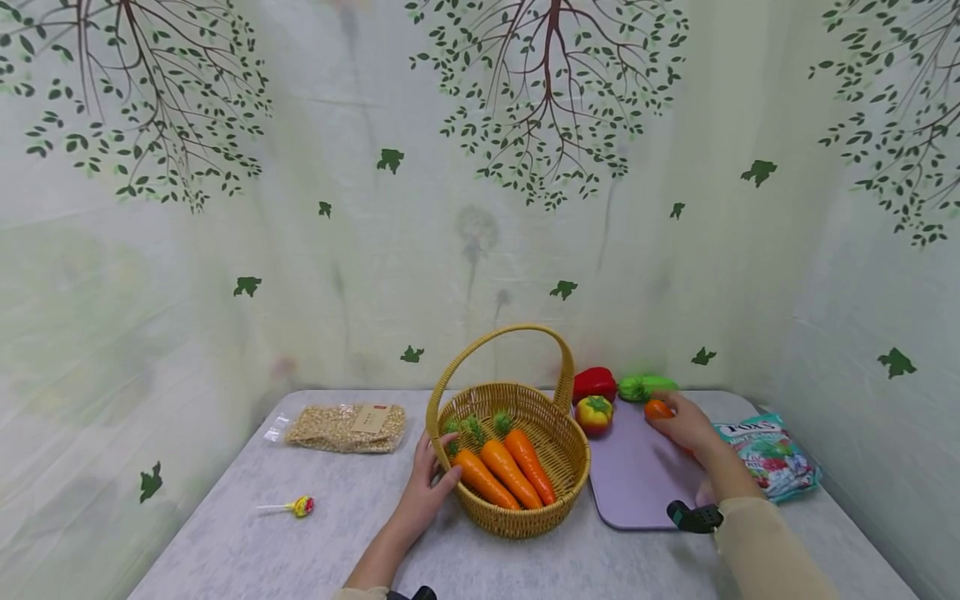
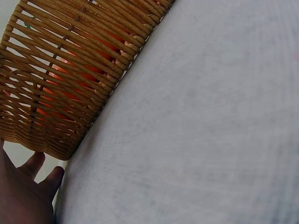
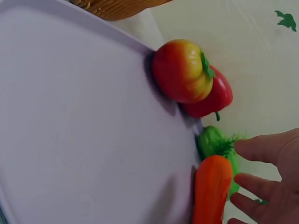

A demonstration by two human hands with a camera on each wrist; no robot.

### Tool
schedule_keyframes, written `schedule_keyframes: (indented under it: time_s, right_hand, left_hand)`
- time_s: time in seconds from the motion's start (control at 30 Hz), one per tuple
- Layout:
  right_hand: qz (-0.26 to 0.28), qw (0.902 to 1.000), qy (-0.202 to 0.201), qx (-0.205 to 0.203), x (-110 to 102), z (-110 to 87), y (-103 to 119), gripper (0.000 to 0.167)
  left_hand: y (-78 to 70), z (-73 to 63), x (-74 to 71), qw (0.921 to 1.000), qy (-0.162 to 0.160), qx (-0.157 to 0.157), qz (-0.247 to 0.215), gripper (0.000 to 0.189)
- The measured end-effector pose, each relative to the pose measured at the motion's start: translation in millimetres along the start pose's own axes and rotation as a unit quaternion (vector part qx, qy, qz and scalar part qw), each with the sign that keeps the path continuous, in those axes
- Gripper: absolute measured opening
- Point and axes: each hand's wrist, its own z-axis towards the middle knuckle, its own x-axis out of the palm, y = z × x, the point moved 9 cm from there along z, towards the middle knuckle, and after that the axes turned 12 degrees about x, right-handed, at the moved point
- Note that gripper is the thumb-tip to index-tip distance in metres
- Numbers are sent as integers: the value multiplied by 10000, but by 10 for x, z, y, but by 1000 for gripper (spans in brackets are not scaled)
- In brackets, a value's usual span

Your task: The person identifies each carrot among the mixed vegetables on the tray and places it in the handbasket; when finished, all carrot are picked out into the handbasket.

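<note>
A woven basket (image 1: 517, 523) with a tall handle stands mid-table and holds several carrots (image 1: 512, 472) with green tops. My left hand (image 1: 426, 490) is at its left side, fingers spread against the wicker; the left wrist view shows its fingers (image 2: 52, 179) by the basket's edge. Over the back of a lilac tray (image 1: 637, 492), my right hand (image 1: 686, 423) reaches at a carrot (image 3: 212, 186), thumb near its leafy top, fingers extended beside it. Part of that carrot is hidden under the hand. A red-yellow tomato (image 3: 180, 70), a red pepper (image 3: 219, 95) and a green vegetable (image 1: 643, 387) lie close by.
A FOX'S candy bag (image 1: 776, 462) lies right of the tray, partly behind my right forearm. On the left are a clear bag of grains (image 1: 330, 429) and a lollipop (image 1: 302, 506). A leaf-printed curtain (image 1: 480, 250) hangs behind the table.
</note>
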Motion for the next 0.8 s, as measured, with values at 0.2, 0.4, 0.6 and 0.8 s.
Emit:
schedule_keyframes:
  time_s: [0.2,0.4,0.6,0.8]
  right_hand:
    - [-152,9994,155,263,51,76,-100,56]
    - [-365,9988,222,248,61,67,-89,54]
    - [-518,9972,373,382,94,88,-132,54]
    - [-185,9942,608,868,144,145,-263,62]
  left_hand:
    - [-19,-6,-3,10000,-17,26,38,51]
    - [-37,-5,-2,9999,-15,108,30,51]
    - [-43,1,-1,9999,-27,86,45,50]
    - [-37,10,3,9999,-47,90,57,50]
